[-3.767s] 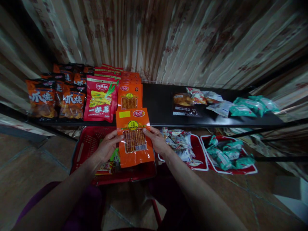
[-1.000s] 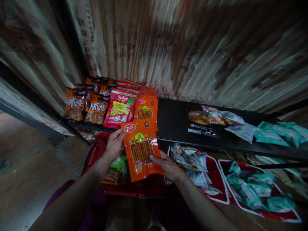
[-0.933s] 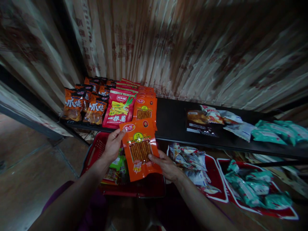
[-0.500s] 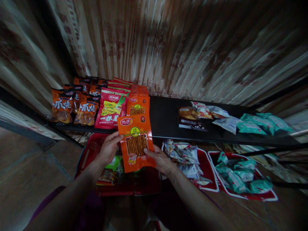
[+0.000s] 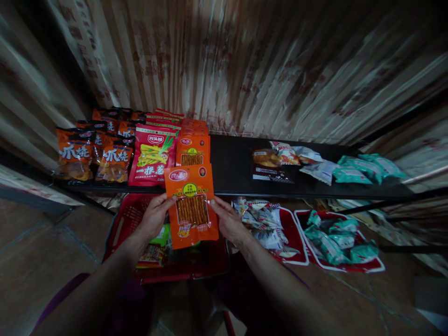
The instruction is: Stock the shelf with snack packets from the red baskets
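Observation:
An orange snack packet (image 5: pixel 192 210) with a clear window showing brown sticks is held upright between both hands. My left hand (image 5: pixel 155 217) pinches its left edge, thumb on the front. On the opposite edge, my right hand (image 5: pixel 228 221) grips it with the thumb near the upper right of the window. Just behind it on the black shelf (image 5: pixel 231 172) stands a row of matching orange packets (image 5: pixel 193 148). Red-pink snack bags (image 5: pixel 154 154) stand to their left. Below the held packet is a red basket (image 5: pixel 131 219) containing green and other colourful packets.
Orange-and-black bags (image 5: pixel 114 158) fill the shelf's left end. Further right lie a brown package (image 5: pixel 268 163), white packets (image 5: pixel 318 170) and teal packets (image 5: pixel 353 170). Two red-and-white baskets hold white packets (image 5: pixel 262 224) and teal packets (image 5: pixel 331 238) underneath. A pleated curtain (image 5: pixel 224 65) hangs behind.
My right thumb has moved from the packet's window up to its right edge. The packet sits slightly lower and apart from the shelf row. The view has shifted a little to the right.

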### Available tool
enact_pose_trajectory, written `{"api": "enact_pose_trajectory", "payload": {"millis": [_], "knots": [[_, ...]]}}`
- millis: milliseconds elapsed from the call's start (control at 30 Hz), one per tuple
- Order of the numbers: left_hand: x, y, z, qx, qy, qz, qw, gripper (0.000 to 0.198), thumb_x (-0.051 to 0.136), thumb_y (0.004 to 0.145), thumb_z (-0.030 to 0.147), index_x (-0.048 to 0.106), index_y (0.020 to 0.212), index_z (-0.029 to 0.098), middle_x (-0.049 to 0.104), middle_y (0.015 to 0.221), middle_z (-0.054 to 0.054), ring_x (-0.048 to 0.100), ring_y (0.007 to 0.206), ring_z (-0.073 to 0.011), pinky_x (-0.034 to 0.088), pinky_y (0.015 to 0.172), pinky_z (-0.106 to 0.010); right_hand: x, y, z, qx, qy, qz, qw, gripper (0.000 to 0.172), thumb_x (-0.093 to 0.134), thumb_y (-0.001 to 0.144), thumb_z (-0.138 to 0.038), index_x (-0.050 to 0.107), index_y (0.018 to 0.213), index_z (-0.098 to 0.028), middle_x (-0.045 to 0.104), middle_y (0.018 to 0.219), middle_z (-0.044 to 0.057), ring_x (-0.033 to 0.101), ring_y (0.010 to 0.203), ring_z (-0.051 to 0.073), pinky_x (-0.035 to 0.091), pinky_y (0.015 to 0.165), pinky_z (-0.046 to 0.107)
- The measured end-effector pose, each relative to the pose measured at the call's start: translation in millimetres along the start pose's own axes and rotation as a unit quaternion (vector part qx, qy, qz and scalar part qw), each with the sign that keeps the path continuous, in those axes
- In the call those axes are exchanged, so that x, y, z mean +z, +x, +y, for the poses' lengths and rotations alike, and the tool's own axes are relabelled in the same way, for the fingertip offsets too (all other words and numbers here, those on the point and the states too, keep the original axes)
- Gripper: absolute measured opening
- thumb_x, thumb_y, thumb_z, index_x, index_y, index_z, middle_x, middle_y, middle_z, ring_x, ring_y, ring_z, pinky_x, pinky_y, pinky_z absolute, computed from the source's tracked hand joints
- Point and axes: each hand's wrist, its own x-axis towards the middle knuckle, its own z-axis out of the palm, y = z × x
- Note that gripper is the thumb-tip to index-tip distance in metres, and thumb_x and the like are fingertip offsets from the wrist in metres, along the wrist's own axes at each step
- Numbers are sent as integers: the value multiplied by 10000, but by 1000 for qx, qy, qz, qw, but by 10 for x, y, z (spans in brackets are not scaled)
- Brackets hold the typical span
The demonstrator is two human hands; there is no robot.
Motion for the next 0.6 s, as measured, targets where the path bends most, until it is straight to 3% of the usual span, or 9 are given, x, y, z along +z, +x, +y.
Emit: {"api": "enact_pose_trajectory", "payload": {"millis": [167,367,600], "knots": [[17,-13,-45,-16,11,-17,1000,240,747,625,319,719,812,172,743,805,-36,667,852,-219,495,776,-322,-88,74,21,-26,-23,29,999,275,764,648,-432,713,822,-226,743,793,-7,678,773,185,508,769,322],[90,-35,-16,-37,-9,-8,999,273,781,554,314,713,765,154,742,787,-53,671,831,-240,493,777,-343,-110,95,16,-20,-8,49,999,288,783,613,-430,705,773,-203,743,771,0,671,713,182,508,708,313],[7,-53,-110,-75,38,-91,992,330,727,664,303,701,958,156,732,935,-72,671,838,-233,495,771,-337,-159,146,-38,-30,31,105,994,276,814,574,-378,701,750,-198,731,710,-22,649,648,153,503,683,288]]}}
